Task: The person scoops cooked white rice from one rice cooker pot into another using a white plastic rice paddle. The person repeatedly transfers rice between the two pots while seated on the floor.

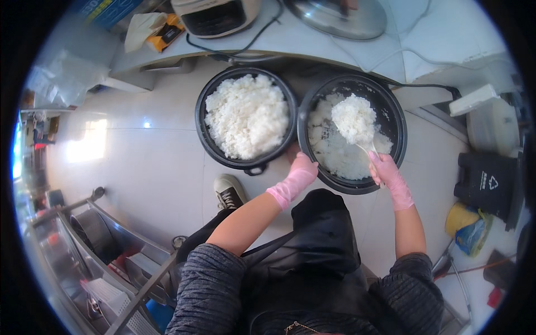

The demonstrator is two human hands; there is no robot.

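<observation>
In a pink glove, my right hand (385, 167) is closed around the handle of a rice paddle (367, 146). A large clump of cooked white rice (354, 117) lies on the paddle, over the right black pot (400, 138), where a thin, uneven layer of rice covers much of the bottom. My left hand (303, 167), gloved too, is at that pot's lower left rim; its grip is partly hidden. Beside it on the left stands another black pot (201, 125), heaped with white rice (247, 117).
A counter (293, 42) behind the pots bears an appliance (217, 16), a metal lid (339, 16) and cables. A metal rack (142, 297) with pans stands at lower left. My shoe (228, 192) is near the left pot. A black bin-like container (485, 184) is at right.
</observation>
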